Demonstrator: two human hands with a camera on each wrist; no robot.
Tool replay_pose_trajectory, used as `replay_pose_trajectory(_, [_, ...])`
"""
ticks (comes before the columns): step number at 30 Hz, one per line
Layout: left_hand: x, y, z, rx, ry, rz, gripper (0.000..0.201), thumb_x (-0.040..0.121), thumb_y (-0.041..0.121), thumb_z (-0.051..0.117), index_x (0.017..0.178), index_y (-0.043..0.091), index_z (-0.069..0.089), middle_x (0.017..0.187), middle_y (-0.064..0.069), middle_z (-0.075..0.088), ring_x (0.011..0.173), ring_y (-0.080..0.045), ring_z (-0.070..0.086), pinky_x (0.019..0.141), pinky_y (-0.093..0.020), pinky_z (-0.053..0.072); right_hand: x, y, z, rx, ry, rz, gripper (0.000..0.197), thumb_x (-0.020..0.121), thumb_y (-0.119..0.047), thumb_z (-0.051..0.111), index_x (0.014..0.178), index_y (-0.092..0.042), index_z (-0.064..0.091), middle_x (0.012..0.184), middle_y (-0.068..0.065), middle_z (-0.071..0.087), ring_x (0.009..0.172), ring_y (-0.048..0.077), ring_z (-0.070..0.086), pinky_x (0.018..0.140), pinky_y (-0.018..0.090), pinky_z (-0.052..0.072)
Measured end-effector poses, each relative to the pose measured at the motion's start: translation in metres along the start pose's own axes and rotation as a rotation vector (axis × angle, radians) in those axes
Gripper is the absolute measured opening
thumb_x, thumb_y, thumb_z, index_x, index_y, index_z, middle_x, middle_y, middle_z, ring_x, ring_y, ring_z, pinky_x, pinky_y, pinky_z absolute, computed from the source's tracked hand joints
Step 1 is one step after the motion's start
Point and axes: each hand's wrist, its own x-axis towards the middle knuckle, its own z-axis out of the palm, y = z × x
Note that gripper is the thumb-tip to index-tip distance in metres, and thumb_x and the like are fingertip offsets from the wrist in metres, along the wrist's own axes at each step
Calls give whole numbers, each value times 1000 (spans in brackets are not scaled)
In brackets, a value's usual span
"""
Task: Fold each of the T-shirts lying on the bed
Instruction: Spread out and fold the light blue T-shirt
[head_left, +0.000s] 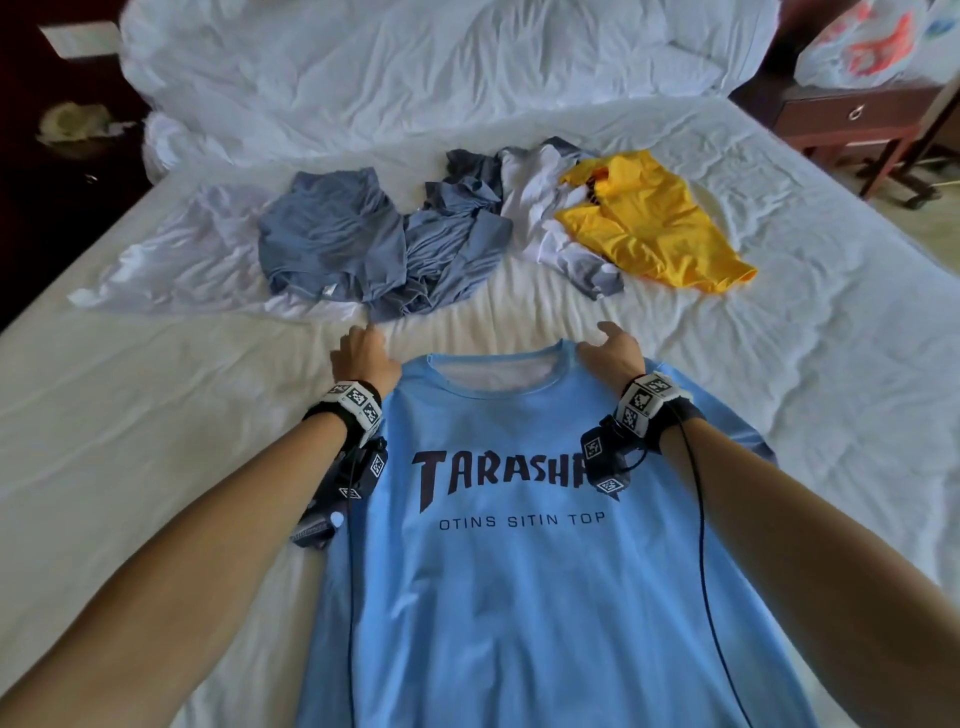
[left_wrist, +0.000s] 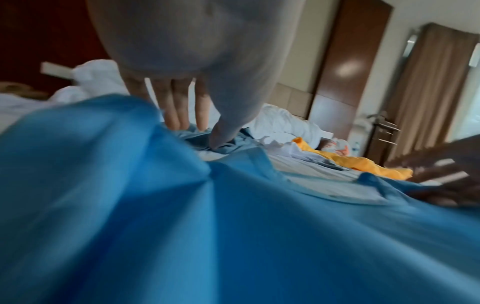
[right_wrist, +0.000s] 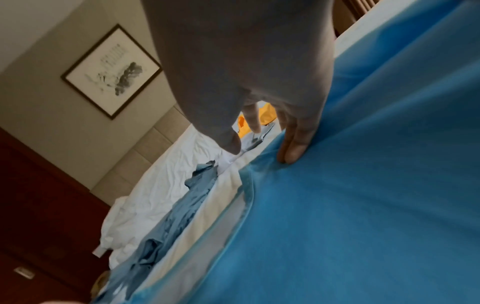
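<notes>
White sheets are covering the bed (head_left: 156, 441), with a rumpled duvet (head_left: 415, 62) bunched at its far end and a nightstand (head_left: 852, 119) standing beyond the right corner. The blue shirt (head_left: 519, 597) is lying face up on the sheet in front of me, print showing, collar pointing away.

My left hand (head_left: 363, 356) is reaching past the shirt's left shoulder, fingers straight and loosely spread. The left wrist view is showing those fingers (left_wrist: 179, 107) pointing down toward the bedding beyond the blue fabric, holding nothing; whether the tips are touching is too blurred to tell.

My right hand (head_left: 613, 348) is sitting at the shirt's right shoulder beside the collar, thumb lifted away. The right wrist view is showing what the head view is hiding: two straight fingers (right_wrist: 293, 144) pressing down on the blue cloth, with the thumb and another finger hanging free above the sheet.

Further up the bed, well apart from the blue shirt, a white shirt (head_left: 171, 260), a grey pile (head_left: 374, 244), a white-and-grey shirt (head_left: 550, 208) and a yellow shirt (head_left: 654, 228) are lying crumpled in a row.

A plastic bag (head_left: 872, 47) is resting on the nightstand. Only the right wrist view is catching a framed picture (right_wrist: 111, 70) on the wall.
</notes>
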Motion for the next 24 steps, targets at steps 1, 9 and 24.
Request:
replay_pose_trajectory(1, [-7, 12, -4, -3, 33, 58, 33, 88, 10, 65, 121, 8, 61, 130, -16, 57, 121, -37, 54, 102, -48, 43, -5, 3, -6, 46, 4, -13, 69, 88, -37, 59, 153, -21, 42, 145, 15, 52, 126, 32, 58, 103, 40, 51])
replay_pose_trajectory(9, [-90, 138, -11, -139, -191, 438, 22, 93, 15, 64, 115, 12, 65, 124, -8, 66, 113, -27, 62, 96, -41, 52, -70, 66, -101, -91, 213, 70, 63, 89, -31, 60, 148, -23, 40, 147, 11, 44, 132, 37, 47, 107, 54, 43])
replay_pose_trajectory(24, [-153, 268, 80, -14, -548, 591, 103, 80, 60, 77, 159, 15, 27, 163, -5, 34, 148, -26, 36, 118, -44, 36, -64, 157, -149, 420, 271, -57, 21, 91, -17, 60, 74, -13, 49, 69, 7, 53, 69, 25, 54, 60, 39, 45])
